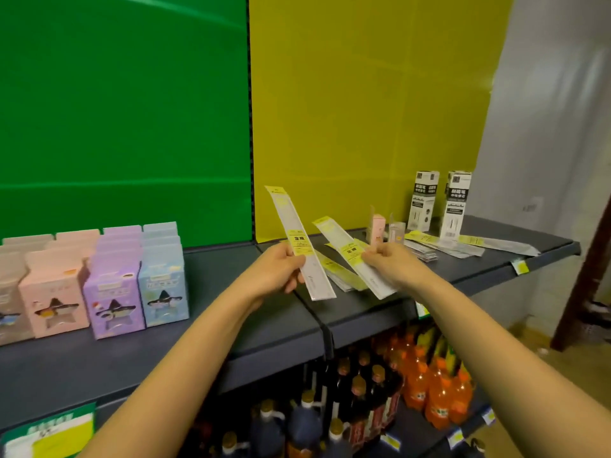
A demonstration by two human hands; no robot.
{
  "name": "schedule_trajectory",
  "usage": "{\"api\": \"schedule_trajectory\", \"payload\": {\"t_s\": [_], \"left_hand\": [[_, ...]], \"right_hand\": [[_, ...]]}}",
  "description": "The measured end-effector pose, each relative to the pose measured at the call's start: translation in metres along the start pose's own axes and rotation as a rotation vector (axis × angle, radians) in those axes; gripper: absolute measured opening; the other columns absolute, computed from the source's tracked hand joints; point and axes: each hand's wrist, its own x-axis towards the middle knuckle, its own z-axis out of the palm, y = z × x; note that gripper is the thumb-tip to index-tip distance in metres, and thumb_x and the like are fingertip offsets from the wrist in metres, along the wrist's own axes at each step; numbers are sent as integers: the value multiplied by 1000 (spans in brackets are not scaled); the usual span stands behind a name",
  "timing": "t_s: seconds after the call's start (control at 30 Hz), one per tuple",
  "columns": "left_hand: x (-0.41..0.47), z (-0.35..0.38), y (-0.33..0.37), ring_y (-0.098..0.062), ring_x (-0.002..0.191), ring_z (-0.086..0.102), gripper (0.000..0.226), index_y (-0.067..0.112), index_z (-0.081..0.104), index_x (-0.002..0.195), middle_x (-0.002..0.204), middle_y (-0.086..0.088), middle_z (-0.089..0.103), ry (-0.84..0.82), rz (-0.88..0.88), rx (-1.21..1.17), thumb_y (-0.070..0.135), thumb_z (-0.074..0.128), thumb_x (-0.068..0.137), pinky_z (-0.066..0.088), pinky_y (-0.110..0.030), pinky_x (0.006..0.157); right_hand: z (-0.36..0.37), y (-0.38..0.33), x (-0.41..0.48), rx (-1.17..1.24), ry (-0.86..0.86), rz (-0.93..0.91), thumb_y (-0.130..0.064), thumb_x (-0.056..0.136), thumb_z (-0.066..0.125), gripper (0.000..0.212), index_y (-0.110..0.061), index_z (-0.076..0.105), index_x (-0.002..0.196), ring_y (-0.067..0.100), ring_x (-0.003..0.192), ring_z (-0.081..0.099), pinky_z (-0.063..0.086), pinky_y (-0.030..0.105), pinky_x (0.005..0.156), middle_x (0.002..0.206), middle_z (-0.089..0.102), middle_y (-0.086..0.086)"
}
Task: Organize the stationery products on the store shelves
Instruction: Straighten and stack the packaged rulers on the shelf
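Gripping one packaged ruler (299, 243), the left hand (281, 269) lifts it tilted above the dark shelf (211, 312); the right hand (390, 264) is closed on a second ruler (352, 254), also raised; more ruler packs (344, 276) lie flat on the shelf beneath; pastel boxes (112, 285) stand left; two tall cartons (439, 201) stand at the back right.
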Motion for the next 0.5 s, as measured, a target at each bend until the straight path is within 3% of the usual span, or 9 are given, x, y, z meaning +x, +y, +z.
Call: {"api": "schedule_trajectory", "payload": {"t_s": [0.2, 0.27, 0.33, 0.43, 0.5], "left_hand": [[35, 11, 2, -2, 35, 39, 30, 17, 46, 66, 58, -1, 58, -7, -37, 35, 10, 42, 95, 31, -13, 39], [42, 13, 2, -2, 34, 39, 30, 16, 47, 66, 50, 5, 60, 5, -52, 33, 10, 42, 95, 30, -12, 38], [48, 17, 2, -2, 33, 39, 29, 14, 48, 67, 44, 7, 60, 17, -82, 53, 11, 43, 96, 30, -11, 37], [56, 24, 1, -2, 35, 39, 27, 13, 49, 68, 45, 6, 59, 55, -152, 50, 14, 45, 95, 28, -12, 38], [60, 29, 1, -2, 36, 39, 27, 13, 51, 69, 48, 6, 59, 86, -192, 52, 16, 46, 95, 29, -12, 39]], "right_hand": [[18, 16, 63, -37, -26, -26, -23, 90, 48, 22, -9, 56, 74, 21, 71, 46, 30, 30, 60, 72, 49, 8], [23, 21, 79, -79, -28, -43, -20, 90, 47, 33, -13, 43, 58, 21, 63, 41, 26, 32, 57, 61, 42, 5], [28, 27, 91, -179, -59, -39, -23, 90, 44, 37, -18, 32, 55, 23, 67, 42, 29, 32, 60, 59, 38, 0], [31, 39, 106, -334, -163, -72, -30, 90, 40, 34, -21, 31, 58, 25, 79, 45, 34, 32, 66, 65, 39, 0], [29, 42, 112, -415, -221, -127, -33, 90, 39, 35, -20, 33, 58, 26, 79, 47, 33, 31, 60, 63, 39, -1]]}}
